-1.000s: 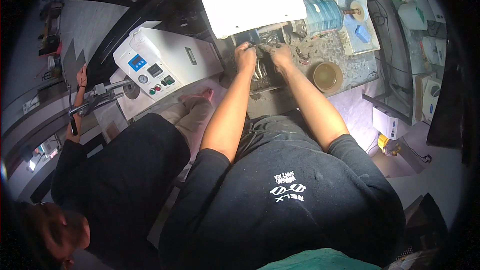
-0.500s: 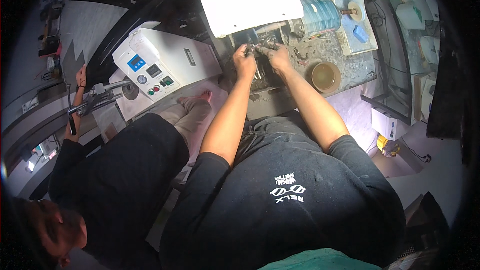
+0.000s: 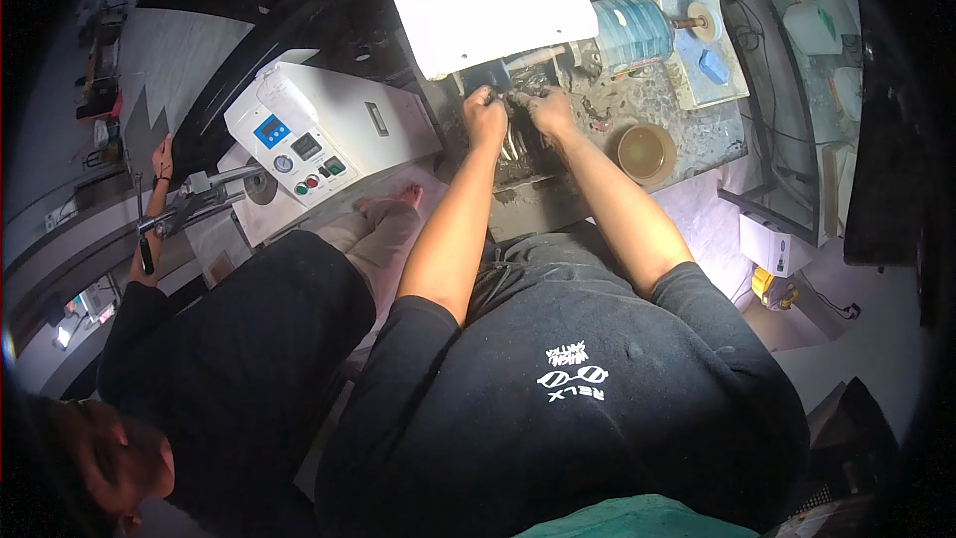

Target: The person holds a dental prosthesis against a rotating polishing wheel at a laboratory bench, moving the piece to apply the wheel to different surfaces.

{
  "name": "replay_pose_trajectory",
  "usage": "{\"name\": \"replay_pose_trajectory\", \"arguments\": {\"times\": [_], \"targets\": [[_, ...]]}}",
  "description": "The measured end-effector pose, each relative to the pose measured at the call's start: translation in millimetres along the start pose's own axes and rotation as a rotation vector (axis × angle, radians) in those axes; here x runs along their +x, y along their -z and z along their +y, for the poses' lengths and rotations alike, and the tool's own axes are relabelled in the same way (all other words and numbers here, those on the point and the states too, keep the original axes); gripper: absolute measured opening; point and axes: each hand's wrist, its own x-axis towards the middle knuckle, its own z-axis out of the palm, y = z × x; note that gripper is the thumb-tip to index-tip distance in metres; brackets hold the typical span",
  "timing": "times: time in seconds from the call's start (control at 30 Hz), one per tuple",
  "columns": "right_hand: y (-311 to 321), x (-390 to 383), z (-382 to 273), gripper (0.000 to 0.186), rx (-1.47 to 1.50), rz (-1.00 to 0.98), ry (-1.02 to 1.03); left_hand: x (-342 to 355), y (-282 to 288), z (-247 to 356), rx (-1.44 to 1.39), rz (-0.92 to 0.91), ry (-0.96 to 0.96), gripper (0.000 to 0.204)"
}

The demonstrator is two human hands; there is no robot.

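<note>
Both of my hands meet near the front edge of a white machine cover (image 3: 498, 15), fingers smeared with grey mud. My left hand (image 3: 485, 115) is closed, its fingertips pinched together. Close by on the right, my right hand (image 3: 546, 112) is curled the same way. Whatever lies between the fingertips is small and dark, and I cannot make it out. Beneath the hands is a muddy wet work surface (image 3: 607, 100). To the right of my right hand stands a round brown bowl (image 3: 646, 154) holding murky liquid.
A clear bluish water bottle (image 3: 634, 30) lies beside the cover, with a blue block (image 3: 713, 67) on a tray further right. On the left stands a white machine box (image 3: 329, 120) with dials and buttons. A co-worker in a black shirt (image 3: 249, 359) is at my left, one hand (image 3: 162, 157) raised by a metal lever.
My hands stay together at the same spot, with only slight shifts of the fingers. The whole view has moved a little; the co-worker looks nearly unchanged.
</note>
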Motion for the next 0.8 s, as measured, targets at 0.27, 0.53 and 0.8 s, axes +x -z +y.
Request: {"name": "replay_pose_trajectory", "arguments": {"times": [0.27, 0.53, 0.8], "targets": [[-5.5, -20.4, -30.5, 0.015, -0.01, -0.004, -0.037, 8.3, 5.0, -26.8, -0.014, 0.035, -0.02, 0.024], [5.6, -10.6, -6.8, 0.012, -0.026, -0.017, -0.001, -3.0, 5.6, -14.9, -0.113, -0.115, -0.04, 0.02], [3.5, -17.7, -22.4, 0.012, -0.111, -0.057, 0.068, -2.9, -3.9, -48.2, -0.208, 0.028, 0.019, 0.025]]}}
